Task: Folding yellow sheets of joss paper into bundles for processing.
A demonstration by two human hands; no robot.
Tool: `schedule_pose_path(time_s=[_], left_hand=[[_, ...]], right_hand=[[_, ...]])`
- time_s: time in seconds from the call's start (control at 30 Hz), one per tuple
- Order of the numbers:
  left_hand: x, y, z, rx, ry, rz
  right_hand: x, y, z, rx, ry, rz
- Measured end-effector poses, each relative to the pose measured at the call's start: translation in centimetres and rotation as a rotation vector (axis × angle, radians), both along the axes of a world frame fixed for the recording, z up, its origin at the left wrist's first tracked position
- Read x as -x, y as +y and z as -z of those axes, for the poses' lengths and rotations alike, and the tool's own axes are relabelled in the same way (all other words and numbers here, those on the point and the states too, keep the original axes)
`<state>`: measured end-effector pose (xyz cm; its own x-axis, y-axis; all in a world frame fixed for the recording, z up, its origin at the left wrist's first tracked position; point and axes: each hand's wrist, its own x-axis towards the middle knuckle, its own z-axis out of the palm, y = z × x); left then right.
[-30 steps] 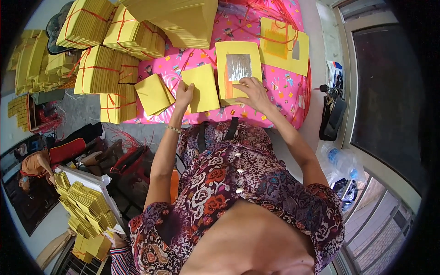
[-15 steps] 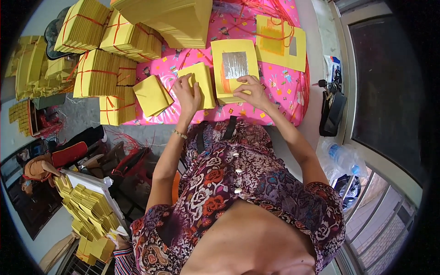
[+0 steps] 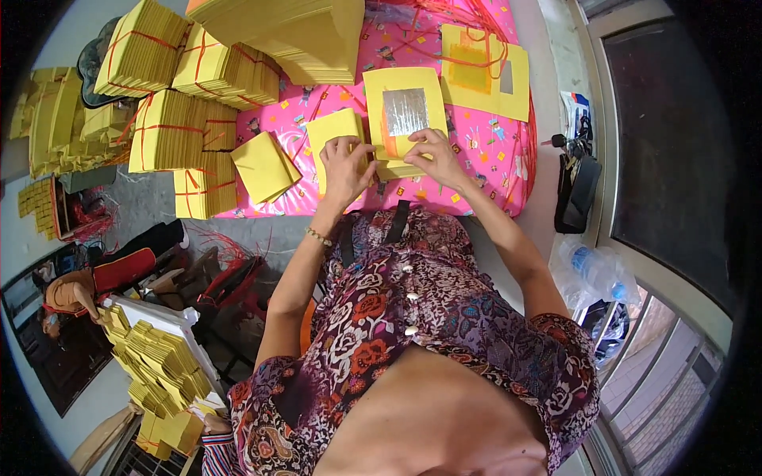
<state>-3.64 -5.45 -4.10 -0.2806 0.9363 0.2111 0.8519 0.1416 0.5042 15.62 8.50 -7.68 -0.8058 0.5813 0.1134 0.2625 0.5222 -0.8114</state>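
Observation:
In front of me stands a stack of yellow joss paper [image 3: 429, 82], its top sheet bearing a silver foil square and an orange patch. My right hand [image 3: 438, 161] pinches the lower right part of that top sheet between thumb and fingers. Just left of it, my left hand [image 3: 346, 169] reaches over a second yellow stack [image 3: 333, 125]. Its fingers are bent and apart, with the tips near the lower left corner of the foil sheet; nothing shows in them. A smaller pile of yellow sheets [image 3: 263, 168] lies farther left.
Bundles of yellow paper [image 3: 167, 131] tied with red strips are piled at the left. A tall yellow stack [image 3: 309, 40] rises at the back. Stencil-like yellow sheets [image 3: 508, 79] and red strips lie back right on the pink patterned cover [image 3: 484, 170]. Another person's hand [image 3: 213, 422] shows lower left.
My left hand has moved right, from the middle of the second stack toward the foil sheet. My right hand has stayed at that sheet, its fingers drawn slightly closer together.

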Motion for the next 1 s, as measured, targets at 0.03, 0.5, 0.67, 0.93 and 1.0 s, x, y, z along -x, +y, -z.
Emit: schedule_pose_path(time_s=[0.03, 0.5, 0.67, 0.93, 1.0], left_hand=[[0.0, 0.1, 0.1, 0.000, -0.001, 0.002], [-0.5, 0.4, -1.1, 0.023, -0.023, 0.091], [-0.8, 2.4, -1.2, -0.035, 0.012, 0.140], [0.2, 6.3, -4.1, -0.147, -0.110, 0.201], [-0.1, 6.8, -5.7, -0.205, -0.197, 0.171]], right_hand=[[0.0, 0.0, 0.1, 0.002, -0.001, 0.002], [0.0, 0.1, 0.0, 0.001, 0.003, 0.009], [0.5, 0.0, -2.2, -0.010, -0.015, 0.010], [1.0, -1.9, -7.8, -0.499, 0.275, 0.596], [1.2, -1.7, -5.7, -0.130, 0.359, 0.628]])
